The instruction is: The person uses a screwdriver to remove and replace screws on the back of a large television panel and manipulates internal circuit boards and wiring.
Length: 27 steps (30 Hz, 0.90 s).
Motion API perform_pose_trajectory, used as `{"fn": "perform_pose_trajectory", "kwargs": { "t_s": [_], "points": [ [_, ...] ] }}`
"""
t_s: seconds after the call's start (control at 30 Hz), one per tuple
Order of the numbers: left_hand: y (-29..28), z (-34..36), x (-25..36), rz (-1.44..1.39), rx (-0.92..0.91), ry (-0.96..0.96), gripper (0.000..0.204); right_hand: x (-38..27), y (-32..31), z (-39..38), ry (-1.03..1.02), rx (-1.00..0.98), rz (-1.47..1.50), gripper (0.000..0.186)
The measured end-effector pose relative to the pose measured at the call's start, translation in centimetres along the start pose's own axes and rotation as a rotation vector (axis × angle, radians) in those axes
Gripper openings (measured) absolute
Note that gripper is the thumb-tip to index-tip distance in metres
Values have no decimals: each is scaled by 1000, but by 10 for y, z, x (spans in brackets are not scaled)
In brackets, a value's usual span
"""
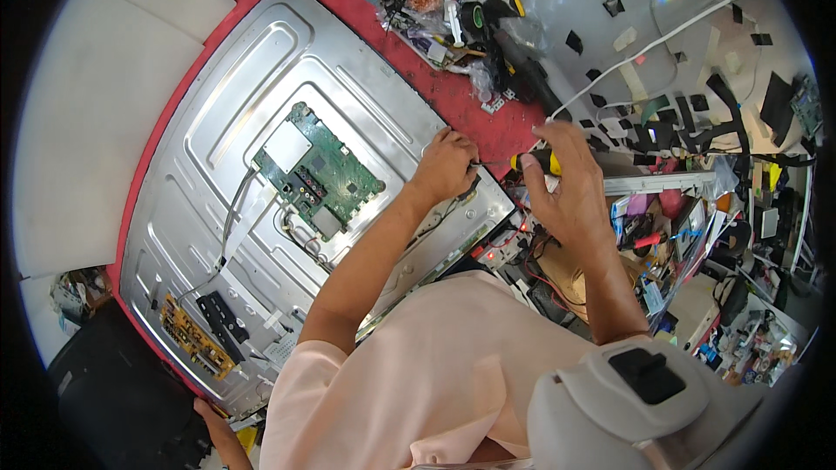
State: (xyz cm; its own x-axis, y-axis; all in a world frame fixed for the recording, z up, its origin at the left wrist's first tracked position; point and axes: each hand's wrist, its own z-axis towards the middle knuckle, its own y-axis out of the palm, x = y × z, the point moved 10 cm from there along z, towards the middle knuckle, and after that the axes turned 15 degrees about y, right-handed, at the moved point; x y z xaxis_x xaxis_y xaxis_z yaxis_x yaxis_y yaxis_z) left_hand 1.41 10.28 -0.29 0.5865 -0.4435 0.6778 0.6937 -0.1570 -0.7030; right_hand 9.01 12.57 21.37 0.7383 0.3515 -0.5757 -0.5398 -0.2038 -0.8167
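1. One sheet-metal panel [205, 170], shiny, ribbed, on red covering [435, 87].
2. Two on it: green circuit board [335, 165], squarish; amber circuit board [193, 339], narrow.
3. Left hand [446, 164]: fingers bunched at panel's edge; can't tell what's pinched.
4. Right hand [570, 187]: pinching one yellow-and-black screwdriver [542, 161], near panel's corner, shaft toward left hand, long axis crosswise.

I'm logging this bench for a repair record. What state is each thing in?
Right hand: closed around the screwdriver
Screwdriver: held, shaft pointing toward the left hand
Left hand: fingers curled near the panel's corner; grip unclear
Metal panel: lying down, boards exposed
Green circuit board: uncovered
Brown circuit board: uncovered
Small red light: lit
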Motion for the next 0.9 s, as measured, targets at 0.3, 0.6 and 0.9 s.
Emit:
{"fn": "perform_pose_trajectory", "kwargs": {
  "t_s": [0.3,0.6,0.9],
  "points": [
    [4,5,6,120,2,-47,17,10,9,-13,64,-105,-48,34],
    [5,4,4,126,61,-59,17,16,1,-8,42,-49,-19,30],
    [3,6,4,56,13,-102,20,17,-4,-12,61,-20,1,34]
  ]
}}
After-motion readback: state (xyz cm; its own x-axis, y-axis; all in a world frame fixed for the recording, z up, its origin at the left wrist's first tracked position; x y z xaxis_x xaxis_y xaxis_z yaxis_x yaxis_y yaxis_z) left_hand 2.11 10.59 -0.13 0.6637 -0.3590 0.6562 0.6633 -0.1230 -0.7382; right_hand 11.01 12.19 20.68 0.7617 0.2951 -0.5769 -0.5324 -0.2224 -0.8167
